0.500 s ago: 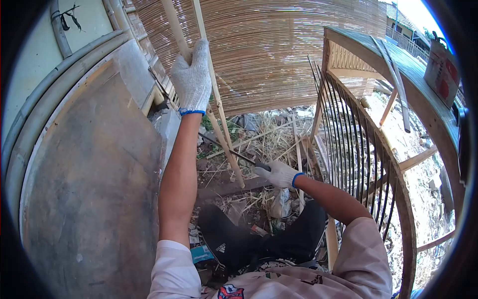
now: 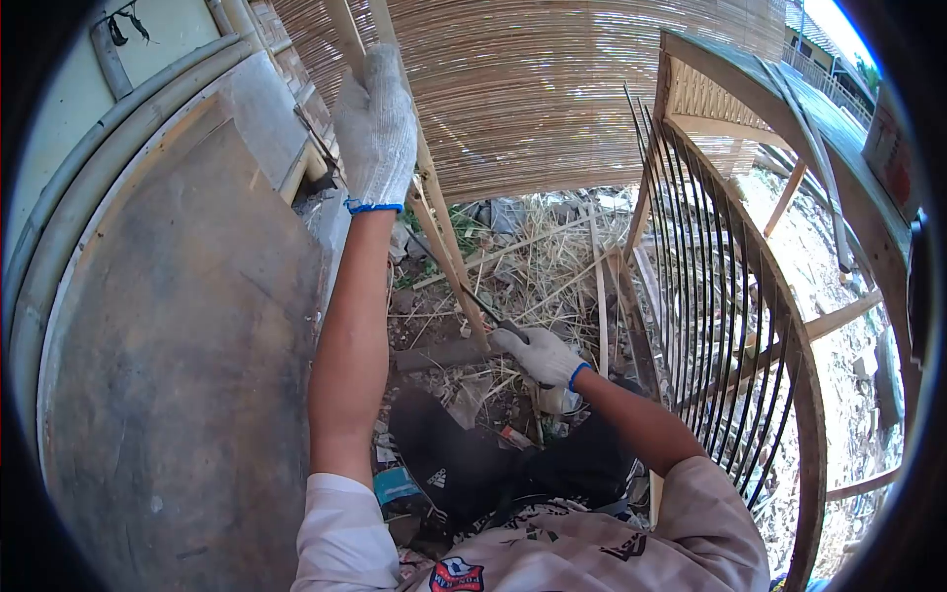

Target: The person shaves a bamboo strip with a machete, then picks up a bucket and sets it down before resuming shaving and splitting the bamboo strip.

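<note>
My left hand, in a white knit glove, grips a long pale bamboo strip held upright and leaning away from me, its lower end near the ground. My right hand, also gloved, holds the handle of a dark-bladed knife, whose blade lies against the lower part of the strip. A second thin strip runs beside the first.
A large round wooden panel leans at my left. A woven bamboo screen hangs ahead. At right stands a curved wooden frame with dark slats. Bamboo shavings and scraps litter the ground.
My left hand has slid higher on the strip. My right hand with the knife has moved down and slightly left along the strip's lower end.
</note>
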`<state>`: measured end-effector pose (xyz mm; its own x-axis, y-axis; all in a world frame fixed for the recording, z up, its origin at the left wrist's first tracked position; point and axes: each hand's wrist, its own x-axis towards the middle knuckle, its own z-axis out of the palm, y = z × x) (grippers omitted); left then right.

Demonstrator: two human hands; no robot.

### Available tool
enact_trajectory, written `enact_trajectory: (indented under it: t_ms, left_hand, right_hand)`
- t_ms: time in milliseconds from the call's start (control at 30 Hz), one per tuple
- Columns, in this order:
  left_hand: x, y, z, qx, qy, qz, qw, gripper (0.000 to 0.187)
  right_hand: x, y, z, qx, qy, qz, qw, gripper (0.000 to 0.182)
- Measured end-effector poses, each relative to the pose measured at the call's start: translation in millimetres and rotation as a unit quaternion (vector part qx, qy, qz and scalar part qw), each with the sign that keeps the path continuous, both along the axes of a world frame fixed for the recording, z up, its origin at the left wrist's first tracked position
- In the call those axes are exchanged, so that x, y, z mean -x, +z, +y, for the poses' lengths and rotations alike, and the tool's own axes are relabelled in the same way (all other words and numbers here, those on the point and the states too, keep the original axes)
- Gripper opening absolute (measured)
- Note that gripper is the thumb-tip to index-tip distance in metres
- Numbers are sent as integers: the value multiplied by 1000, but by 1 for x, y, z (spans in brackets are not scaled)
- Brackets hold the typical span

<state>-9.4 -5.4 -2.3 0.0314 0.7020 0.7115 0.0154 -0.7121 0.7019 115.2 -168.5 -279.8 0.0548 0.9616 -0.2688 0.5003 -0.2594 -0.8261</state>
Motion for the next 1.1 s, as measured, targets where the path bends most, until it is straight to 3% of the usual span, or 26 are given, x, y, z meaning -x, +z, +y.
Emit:
enact_trajectory:
  t_ms: [67, 267, 333, 367, 400, 467, 533, 600, 633, 667, 733, 800, 833, 867, 933, 967, 1000, 1067, 1100]
  left_hand:
    - [11, -9, 11, 15, -228, -77, 970, 48]
    - [9, -8, -10, 39, -229, -101, 967, 35]
    - [4, -4, -5, 35, -183, -144, 972, 29]
    - [0, -5, -3, 43, -164, -164, 972, 26]
    - [-2, -5, -1, 45, -163, -165, 972, 26]
    - [-4, -5, 3, 38, -161, -166, 972, 27]
    - [-11, -6, 4, 26, -158, -148, 976, 27]
    - [-18, -5, 8, 7, -152, -135, 979, 28]
    - [-21, -4, 10, 24, -127, -143, 981, 29]
    - [-25, -3, 11, 39, -105, -149, 982, 29]
    - [-32, -2, 11, 56, -146, -148, 977, 29]
    - [-38, -6, 12, 36, -221, -79, 971, 31]
    - [-51, -1, -5, 22, -48, -115, 992, 33]
    - [-43, -3, 4, 26, -45, -115, 992, 33]
    - [-16, -5, 30, 72, -210, -52, 974, 36]
    - [-42, 15, -34, 138, -98, -140, 975, 38]
    - [-32, 9, -21, 142, -94, -136, 976, 38]
    - [-6, -1, 16, 65, -230, -52, 970, 42]
    - [-6, 0, 16, 80, -225, -62, 969, 44]
  right_hand:
    - [26, -75, -5, -33, -83, 13, 996, 77]
    - [82, -109, -23, -34, -154, 180, 971, 59]
    - [71, -102, -25, 65, -73, 325, 941, 53]
    - [67, -105, -27, 31, -49, 350, 935, 51]
    - [62, -101, -27, 33, -49, 349, 935, 51]
    - [56, -86, -28, 71, -47, 197, 977, 49]
    - [55, -117, -23, 56, -61, 145, 986, 45]
    - [49, -110, -17, -39, -130, -61, 989, 40]
    - [39, -107, -19, -28, -144, -99, 984, 38]
    - [26, -103, -21, -31, -147, -98, 984, 38]
    - [2, -93, -26, 8, -42, 3, 999, 39]
    - [-6, -91, -27, 36, -22, 45, 998, 41]
    - [-2, -71, -27, 34, -31, 81, 996, 41]
    - [2, -61, -28, 33, -37, 120, 992, 41]
    - [4, -79, -18, 30, -43, 115, 992, 42]
    - [3, -90, -13, 44, -40, 92, 994, 42]
    - [2, -102, -9, 59, -38, 68, 995, 42]
    - [-2, -125, 1, 89, -42, 84, 992, 43]
    - [-5, -123, 6, 105, -29, 61, 992, 44]
